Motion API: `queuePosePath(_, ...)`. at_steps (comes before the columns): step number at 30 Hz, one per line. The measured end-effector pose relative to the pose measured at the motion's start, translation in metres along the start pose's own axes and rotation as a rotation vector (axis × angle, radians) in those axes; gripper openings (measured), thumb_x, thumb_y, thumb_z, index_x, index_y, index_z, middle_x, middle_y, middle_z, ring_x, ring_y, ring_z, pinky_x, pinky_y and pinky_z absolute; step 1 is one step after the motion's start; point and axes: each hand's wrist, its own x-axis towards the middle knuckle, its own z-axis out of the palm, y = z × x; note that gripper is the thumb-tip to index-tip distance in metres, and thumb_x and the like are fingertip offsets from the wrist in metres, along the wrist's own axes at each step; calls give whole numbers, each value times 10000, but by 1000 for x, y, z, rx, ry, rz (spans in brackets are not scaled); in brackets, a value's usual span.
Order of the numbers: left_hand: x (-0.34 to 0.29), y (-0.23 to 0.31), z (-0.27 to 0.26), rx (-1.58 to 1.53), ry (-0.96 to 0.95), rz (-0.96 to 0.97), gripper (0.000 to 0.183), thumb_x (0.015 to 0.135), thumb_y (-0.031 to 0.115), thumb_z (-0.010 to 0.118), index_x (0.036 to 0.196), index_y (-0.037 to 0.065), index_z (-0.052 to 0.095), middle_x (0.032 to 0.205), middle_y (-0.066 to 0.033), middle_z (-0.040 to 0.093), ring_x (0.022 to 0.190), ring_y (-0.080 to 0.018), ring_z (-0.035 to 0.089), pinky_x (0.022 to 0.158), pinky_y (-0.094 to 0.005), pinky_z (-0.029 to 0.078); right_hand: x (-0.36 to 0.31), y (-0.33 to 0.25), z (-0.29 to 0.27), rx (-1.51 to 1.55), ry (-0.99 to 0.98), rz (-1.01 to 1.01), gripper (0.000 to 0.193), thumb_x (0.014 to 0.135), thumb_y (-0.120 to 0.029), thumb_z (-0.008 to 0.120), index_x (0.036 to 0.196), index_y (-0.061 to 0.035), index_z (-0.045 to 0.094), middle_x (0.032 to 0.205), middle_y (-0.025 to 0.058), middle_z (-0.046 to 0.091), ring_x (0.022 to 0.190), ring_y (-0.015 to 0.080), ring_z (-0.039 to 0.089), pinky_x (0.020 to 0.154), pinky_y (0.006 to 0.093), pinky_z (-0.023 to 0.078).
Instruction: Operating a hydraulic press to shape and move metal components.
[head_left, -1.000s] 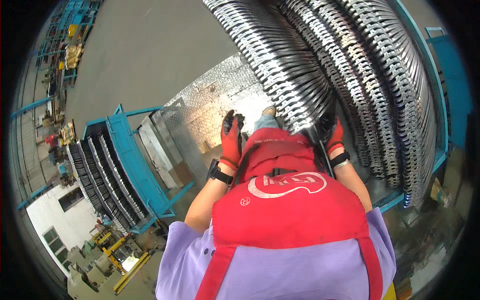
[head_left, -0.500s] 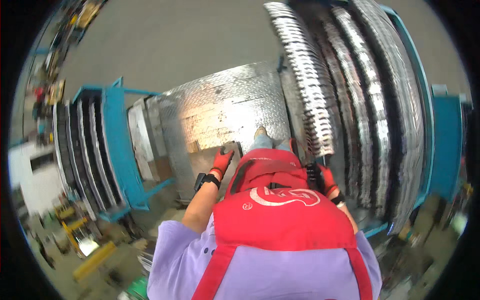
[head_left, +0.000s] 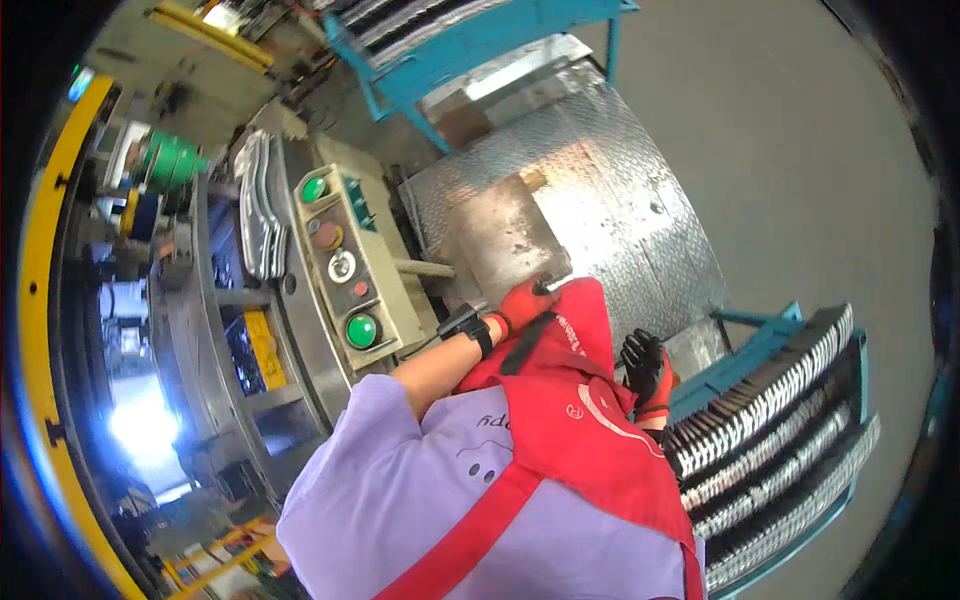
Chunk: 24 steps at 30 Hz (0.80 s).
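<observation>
My left hand (head_left: 527, 303), in a red glove with dark fingertips, is beside the upper edge of my red apron (head_left: 570, 440), above the platform. Its fingers point away and are mostly hidden, so I cannot make out their grip. My right hand (head_left: 648, 372), in a red glove with a black palm, hangs by the apron's right side. Its fingers curl inward and nothing shows in them. Just below it stands a blue rack (head_left: 690, 397) with rows of ridged, shiny metal parts (head_left: 770, 395).
On my left is a machine with a beige control box (head_left: 378, 300) bearing green and red buttons. Curved metal parts (head_left: 262, 205) lie beside it. Below me is a tread-plate platform (head_left: 640, 220) with a flat plate (head_left: 500, 235). Another blue rack (head_left: 490, 60) stands at the far side.
My body and view have turned left, bringing the machine and control box into view. The loaded rack now sits lower right. My left hand has come in closer to the apron.
</observation>
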Motion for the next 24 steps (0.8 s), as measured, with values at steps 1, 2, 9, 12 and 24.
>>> queuePosePath(1,-2,-8,-8,-96,-10,-19,508,726,331,609,1136,64,473,977,-144,582,904,-224,559,794,-299,423,3,-13,30,-30,-29,7,399,893,-301,382,1125,15,452,1073,176,517,1011,260,497,876,355,391)
queuePosePath(2,-3,-19,-13,-118,33,-27,508,726,331,609,1136,64,473,977,-144,582,904,-224,559,794,-299,423,8,-19,47,-58,-66,26,399,893,-301,382,1125,15,452,1073,176,517,1011,260,497,876,355,391)
queuePosePath(9,2,0,-61,-240,106,99,486,758,332,582,1150,74,454,895,-135,579,804,-227,559,749,-319,438,88,-23,115,-311,-289,118,519,870,-412,373,1170,9,417,1153,175,463,1080,280,442,925,392,344)
queuePosePath(12,8,15,-100,-226,209,96,475,764,333,575,1144,75,458,917,-150,579,828,-248,561,736,-328,442,147,-21,148,-380,-336,200,519,852,-429,392,1164,-17,440,1149,150,474,1078,277,439,914,385,348)
queuePosePath(24,19,-11,-264,-654,822,-118,396,773,287,599,1097,83,499,853,-72,589,779,-135,542,715,-279,437,280,-7,406,-743,-728,443,380,866,-330,387,1092,-49,508,1071,74,546,978,207,511,852,337,394)
